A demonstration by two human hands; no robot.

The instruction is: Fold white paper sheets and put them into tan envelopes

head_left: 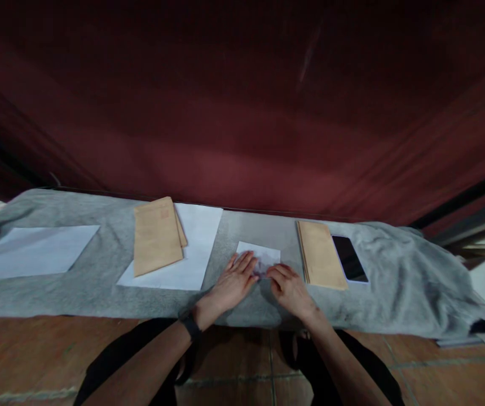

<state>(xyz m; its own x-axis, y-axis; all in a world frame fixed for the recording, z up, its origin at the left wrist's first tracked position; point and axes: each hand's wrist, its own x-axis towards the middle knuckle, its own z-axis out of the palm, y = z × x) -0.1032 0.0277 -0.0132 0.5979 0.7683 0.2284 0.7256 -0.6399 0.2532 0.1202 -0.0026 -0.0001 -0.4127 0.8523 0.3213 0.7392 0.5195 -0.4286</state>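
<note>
A small folded white paper (270, 255) lies on the grey cloth in front of me. My left hand (236, 279) rests flat on its left part, fingers stretched out and slightly apart. At the paper's lower right edge, the bent fingers of my right hand (289, 287) are pressed together at the paper. The paper's lower part is partly hidden by my hands.
Brown envelopes (155, 239) overlap a large white sheet (195, 248) left of my hands. Another white sheet (39, 251) lies far left. On the right are stacked brown envelopes (321, 254) and a phone (349, 259). A dark red panel (242, 141) rises behind the cloth (111, 293).
</note>
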